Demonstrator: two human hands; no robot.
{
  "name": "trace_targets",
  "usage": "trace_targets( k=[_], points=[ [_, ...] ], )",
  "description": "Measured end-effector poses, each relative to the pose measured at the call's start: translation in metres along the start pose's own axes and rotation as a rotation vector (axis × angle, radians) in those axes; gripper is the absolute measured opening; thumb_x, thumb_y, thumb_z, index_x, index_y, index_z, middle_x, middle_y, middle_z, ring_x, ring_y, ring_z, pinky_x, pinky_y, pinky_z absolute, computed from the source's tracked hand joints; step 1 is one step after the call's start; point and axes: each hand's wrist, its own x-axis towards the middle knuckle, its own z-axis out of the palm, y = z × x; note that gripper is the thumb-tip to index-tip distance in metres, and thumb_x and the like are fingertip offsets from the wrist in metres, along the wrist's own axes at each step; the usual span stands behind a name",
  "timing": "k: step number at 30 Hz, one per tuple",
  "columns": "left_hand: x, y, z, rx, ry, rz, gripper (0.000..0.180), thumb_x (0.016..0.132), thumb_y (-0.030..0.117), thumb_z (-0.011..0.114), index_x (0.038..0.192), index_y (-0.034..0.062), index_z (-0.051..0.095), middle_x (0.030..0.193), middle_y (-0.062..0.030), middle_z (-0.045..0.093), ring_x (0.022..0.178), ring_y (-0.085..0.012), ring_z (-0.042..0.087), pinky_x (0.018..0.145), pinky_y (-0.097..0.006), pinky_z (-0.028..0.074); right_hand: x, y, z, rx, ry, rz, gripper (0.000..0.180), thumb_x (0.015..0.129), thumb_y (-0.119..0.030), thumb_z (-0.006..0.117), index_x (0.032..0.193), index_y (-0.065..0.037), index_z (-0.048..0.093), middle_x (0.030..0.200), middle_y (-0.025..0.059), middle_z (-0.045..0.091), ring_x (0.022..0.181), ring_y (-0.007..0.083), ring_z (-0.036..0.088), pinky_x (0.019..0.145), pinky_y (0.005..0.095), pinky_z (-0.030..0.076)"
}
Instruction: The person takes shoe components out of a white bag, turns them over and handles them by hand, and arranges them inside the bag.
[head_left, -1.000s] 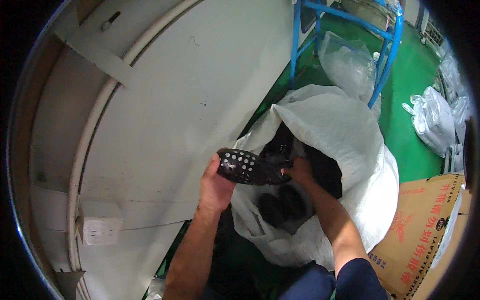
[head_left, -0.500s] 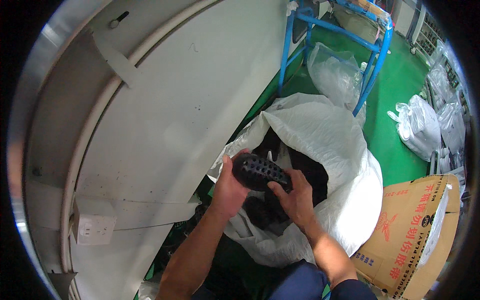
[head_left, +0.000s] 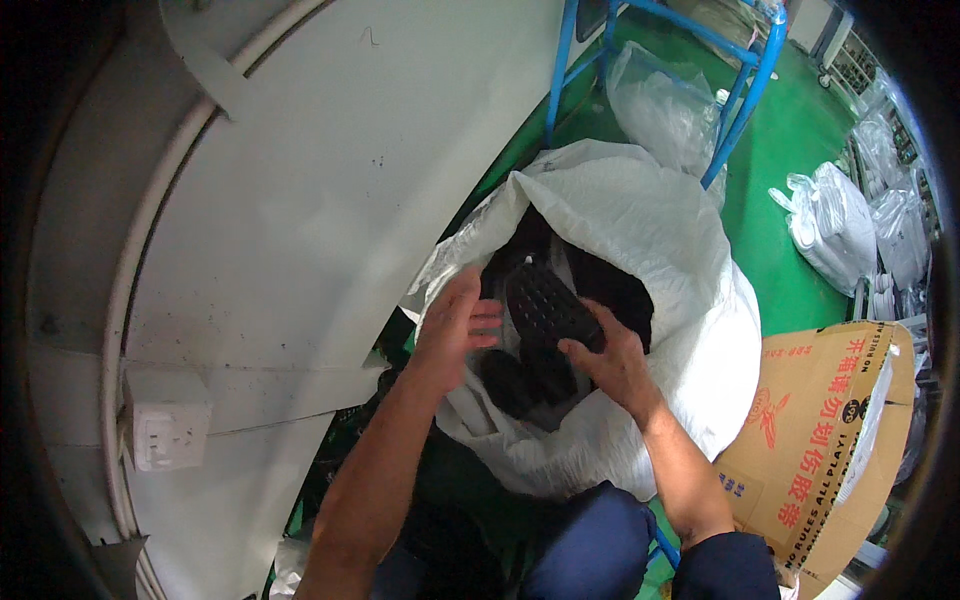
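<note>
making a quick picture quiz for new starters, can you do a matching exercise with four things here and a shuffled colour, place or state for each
Column one:
1. left hand
2. right hand
3. cardboard box
4. metal frame

Column two:
a. blue, beyond the white sack
b. holding a dark textured item
c. brown, to the right of the sack
d. open, holding nothing

Pairs: 1-d, 2-b, 3-c, 4-a
</note>
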Motion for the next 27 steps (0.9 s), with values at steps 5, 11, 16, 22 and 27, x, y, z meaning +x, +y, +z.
trace_targets(
  k=[5, 11, 16, 22, 27],
  points=[
    [0.015, -0.021, -0.032, 0.302, 0.027, -0.078, 0.043, 0.094, 0.034, 0.064, 0.12, 0.0004, 0.061, 0.101, -0.0108, 0.067, 0.087, -0.0171, 0.064, 0.075, -0.032, 0.054, -0.03, 0.055, 0.025, -0.379, -0.029, 0.082, 0.064, 0.081, -0.028, 0.075, 0.132, 0.001, 0.05, 0.116, 0.0285, 0.061, 0.102, 0.0455, 0.063, 0.088, 0.0452, 0.052],
    [0.011, -0.018, -0.028, 0.407, -0.058, -0.08, 0.038, 0.093, 0.028, 0.065, 0.118, -0.0003, 0.062, 0.099, -0.0085, 0.067, 0.084, -0.0144, 0.063, 0.072, -0.029, 0.054, -0.051, 0.09, 0.033, -0.353, 0.029, 0.198, 0.068, 0.081, -0.026, 0.074, 0.137, 0.0, 0.045, 0.127, 0.0293, 0.057, 0.114, 0.0454, 0.058, 0.096, 0.0457, 0.049],
    [0.016, -0.024, -0.035, 0.451, -0.056, -0.082, 0.036, 0.094, 0.027, 0.064, 0.117, -0.0001, 0.063, 0.099, -0.0081, 0.066, 0.086, -0.014, 0.063, 0.073, -0.029, 0.053, -0.057, 0.091, 0.037, -0.343, 0.034, 0.082, 0.071, 0.081, -0.031, 0.075, 0.136, 0.002, 0.045, 0.114, 0.0306, 0.061, 0.103, 0.0463, 0.062, 0.091, 0.0482, 0.051],
    [0.021, -0.032, -0.042, 0.496, -0.112, -0.078, 0.032, 0.093, 0.026, 0.064, 0.114, 0.001, 0.064, 0.096, -0.0055, 0.064, 0.085, -0.013, 0.061, 0.073, -0.028, 0.052, -0.064, 0.071, 0.07, -0.364, -0.12, -0.135, 0.072, 0.081, -0.036, 0.075, 0.136, 0.0, 0.046, 0.112, 0.0277, 0.063, 0.101, 0.0434, 0.063, 0.085, 0.0478, 0.053],
    [0.02, -0.033, -0.036, 0.627, -0.088, -0.108, 0.031, 0.094, 0.026, 0.063, 0.112, 0.001, 0.065, 0.094, -0.0032, 0.064, 0.083, -0.0121, 0.06, 0.073, -0.028, 0.051, -0.047, 0.049, 0.081, -0.472, -0.245, -0.262, 0.075, 0.08, -0.041, 0.074, 0.137, 0.0, 0.045, 0.116, 0.0241, 0.059, 0.103, 0.0427, 0.06, 0.086, 0.0484, 0.053]
  ],
)
